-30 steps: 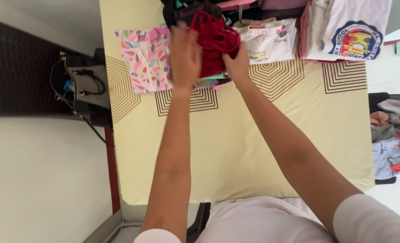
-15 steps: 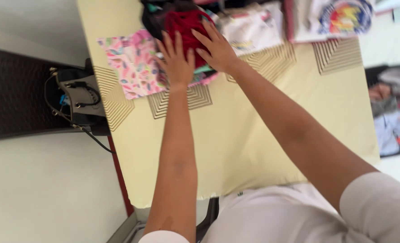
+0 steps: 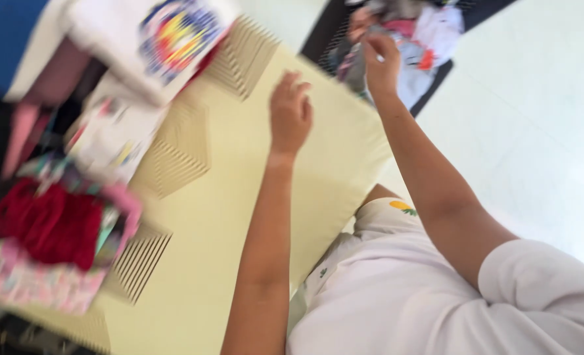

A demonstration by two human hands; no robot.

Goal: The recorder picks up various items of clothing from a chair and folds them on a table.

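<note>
Both hands (image 3: pixel 290 115) (image 3: pixel 380 62) out — right in the clothes basket (image 3: pixel 407 39).

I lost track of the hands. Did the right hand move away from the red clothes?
Yes. The right hand has left the red garment on the yellow table and now reaches past the table's edge into the basket of clothes.

Left hand (image 3: pixel 290 115) loosely curled; right hand (image 3: pixel 381 62) extended, fingers bunched.
</note>
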